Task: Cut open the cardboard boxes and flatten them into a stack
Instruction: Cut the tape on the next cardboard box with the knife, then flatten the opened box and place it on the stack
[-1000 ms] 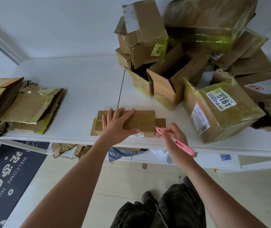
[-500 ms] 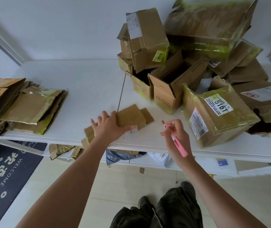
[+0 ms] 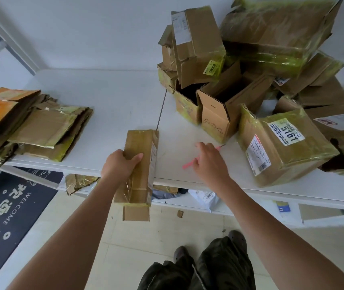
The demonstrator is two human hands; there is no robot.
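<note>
While the box is held lengthwise over the table edge, conditions are as follows.

Left hand: the left hand (image 3: 119,164) grips the narrow box (image 3: 140,164), thumb across its top face, fingers wrapped round the far side and out of sight.
Box position: the near end hangs past the table (image 3: 108,101) edge toward the person, with a loose flap (image 3: 136,213) drooping below the hand; the far end lies over the tabletop beyond the hand.
Right hand: the right hand (image 3: 208,159) rests palm down over the pink cutter (image 3: 190,164), fingers loosely spread; whether they grasp the cutter or merely cover it, I cannot tell.
Cutter: its handle shows on the thumb side of the right hand, and the tip (image 3: 221,146) pokes out beyond the fingertips.
Stack: the flattened pile (image 3: 41,130) lies well to the outer side of the left hand.
Uncut boxes: the heap (image 3: 261,80) sits beyond and outward of the right hand; the labelled box (image 3: 286,147) is just beside it.
Risk 1: the blade state is not visible; an exposed blade under the palm could nick the fingers.
Risk 2: a one-handed hold on an overhanging box may slip, likely dropping it to the floor.
Risk 3: remaining tape may resist flattening, causing a bulky, unstable stack.
</note>
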